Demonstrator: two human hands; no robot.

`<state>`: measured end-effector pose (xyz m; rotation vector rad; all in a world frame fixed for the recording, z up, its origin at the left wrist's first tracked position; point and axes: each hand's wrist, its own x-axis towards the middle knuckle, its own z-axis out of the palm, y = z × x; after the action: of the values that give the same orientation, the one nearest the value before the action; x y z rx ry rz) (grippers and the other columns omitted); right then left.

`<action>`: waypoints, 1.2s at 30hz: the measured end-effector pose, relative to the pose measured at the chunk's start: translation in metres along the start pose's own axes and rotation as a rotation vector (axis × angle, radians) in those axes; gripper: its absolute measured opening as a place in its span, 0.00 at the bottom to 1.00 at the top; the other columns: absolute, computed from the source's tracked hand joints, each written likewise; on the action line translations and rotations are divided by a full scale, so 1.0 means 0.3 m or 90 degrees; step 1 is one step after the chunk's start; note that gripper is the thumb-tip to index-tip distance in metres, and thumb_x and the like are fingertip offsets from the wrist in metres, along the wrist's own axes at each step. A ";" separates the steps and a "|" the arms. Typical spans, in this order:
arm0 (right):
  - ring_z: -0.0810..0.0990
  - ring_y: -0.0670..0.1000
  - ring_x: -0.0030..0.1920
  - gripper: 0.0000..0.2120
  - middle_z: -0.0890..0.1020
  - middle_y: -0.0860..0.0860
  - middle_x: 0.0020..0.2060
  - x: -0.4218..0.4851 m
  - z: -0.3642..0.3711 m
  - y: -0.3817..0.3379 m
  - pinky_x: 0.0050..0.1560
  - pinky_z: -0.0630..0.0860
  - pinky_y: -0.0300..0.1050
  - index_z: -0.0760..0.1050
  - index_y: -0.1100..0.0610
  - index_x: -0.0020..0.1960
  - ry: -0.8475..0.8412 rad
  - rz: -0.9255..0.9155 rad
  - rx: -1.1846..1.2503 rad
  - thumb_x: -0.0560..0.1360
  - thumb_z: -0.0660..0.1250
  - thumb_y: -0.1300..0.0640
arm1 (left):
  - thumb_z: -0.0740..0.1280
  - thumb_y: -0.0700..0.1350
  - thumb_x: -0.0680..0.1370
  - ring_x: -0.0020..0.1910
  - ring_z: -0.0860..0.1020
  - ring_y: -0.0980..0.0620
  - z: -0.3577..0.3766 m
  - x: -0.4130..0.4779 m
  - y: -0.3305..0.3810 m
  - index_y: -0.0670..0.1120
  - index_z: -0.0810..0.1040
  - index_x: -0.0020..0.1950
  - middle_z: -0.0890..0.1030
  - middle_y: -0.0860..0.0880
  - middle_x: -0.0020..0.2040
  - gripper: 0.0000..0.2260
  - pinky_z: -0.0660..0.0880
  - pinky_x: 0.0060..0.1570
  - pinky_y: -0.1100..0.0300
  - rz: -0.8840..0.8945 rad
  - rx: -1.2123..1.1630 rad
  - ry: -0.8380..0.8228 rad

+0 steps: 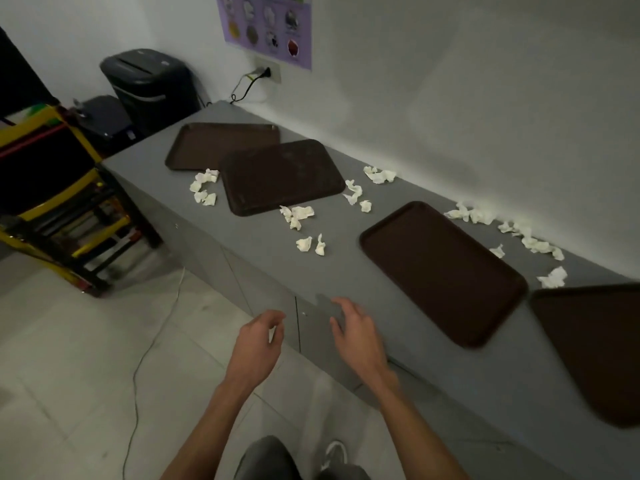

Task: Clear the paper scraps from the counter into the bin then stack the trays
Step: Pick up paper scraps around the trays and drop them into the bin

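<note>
Both grips sat idle nearest the lens: left hand (258,336) and right hand (356,336), fingers loosely curled, nothing held. I logged the right hand over the near edge of the desk (242,244) and the left hand just off that edge.

Paper scraps: all on the desk, none in either grip. The nearest pair (310,244) lay straight ahead, between the two hands, with a larger clump (298,216) just beyond. I judged the right hand slightly nearer. More scraps (519,233) trailed along the wall side. The litter ran along the desk's long axis, lower right to upper left.

Trays: four, brown, not yet stacked. The near tray (443,271) lay to the right of the hands, and the two far trays (280,176) overlapped at a corner.

Bin (149,88): black, past the desk's far left end, well apart from both hands. Judged start of clearing.
</note>
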<state>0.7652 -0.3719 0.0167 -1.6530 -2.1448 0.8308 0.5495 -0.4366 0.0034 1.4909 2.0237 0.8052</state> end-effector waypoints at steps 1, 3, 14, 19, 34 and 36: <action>0.80 0.52 0.65 0.20 0.79 0.50 0.68 0.078 0.003 -0.018 0.61 0.75 0.42 0.70 0.49 0.75 0.000 -0.001 -0.007 0.84 0.67 0.54 | 0.65 0.42 0.82 0.54 0.81 0.58 -0.005 0.051 -0.006 0.51 0.81 0.62 0.84 0.55 0.57 0.10 0.78 0.56 0.60 0.003 0.003 -0.009; 0.79 0.54 0.67 0.22 0.78 0.51 0.70 0.243 0.013 -0.057 0.63 0.76 0.49 0.68 0.49 0.76 0.018 0.004 -0.016 0.84 0.67 0.54 | 0.65 0.42 0.82 0.55 0.82 0.56 -0.008 0.164 -0.033 0.52 0.81 0.62 0.84 0.54 0.57 0.11 0.78 0.56 0.57 0.013 0.012 -0.029; 0.79 0.60 0.65 0.24 0.77 0.56 0.69 0.872 0.211 -0.103 0.67 0.75 0.52 0.73 0.55 0.74 0.001 0.077 -0.211 0.79 0.67 0.67 | 0.64 0.42 0.80 0.61 0.79 0.41 -0.038 0.787 -0.034 0.50 0.74 0.68 0.78 0.45 0.65 0.16 0.77 0.61 0.49 0.121 0.102 -0.220; 0.81 0.59 0.58 0.14 0.82 0.55 0.56 0.763 0.302 -0.065 0.60 0.80 0.56 0.79 0.55 0.59 0.079 0.149 -0.225 0.82 0.58 0.52 | 0.63 0.39 0.80 0.65 0.73 0.40 0.010 0.969 0.021 0.48 0.72 0.69 0.71 0.46 0.69 0.17 0.75 0.60 0.45 0.198 0.162 -0.278; 0.84 0.54 0.45 0.04 0.86 0.53 0.47 0.174 0.225 0.060 0.45 0.72 0.37 0.86 0.56 0.51 0.355 0.461 0.061 0.80 0.72 0.61 | 0.65 0.34 0.80 0.62 0.76 0.44 0.218 0.745 0.035 0.47 0.81 0.64 0.77 0.44 0.64 0.15 0.69 0.56 0.63 0.301 0.126 -0.393; 0.85 0.52 0.45 0.03 0.87 0.52 0.47 0.045 0.193 0.044 0.48 0.73 0.36 0.86 0.56 0.52 0.424 0.436 0.107 0.81 0.73 0.60 | 0.68 0.34 0.79 0.59 0.79 0.44 0.241 0.637 0.096 0.46 0.82 0.62 0.81 0.44 0.60 0.14 0.73 0.58 0.62 0.335 0.080 -0.373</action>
<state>0.7387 -0.3717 -0.0381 -2.1922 -1.0454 0.4798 0.5657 -0.2345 -0.0355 2.0747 1.2845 0.3517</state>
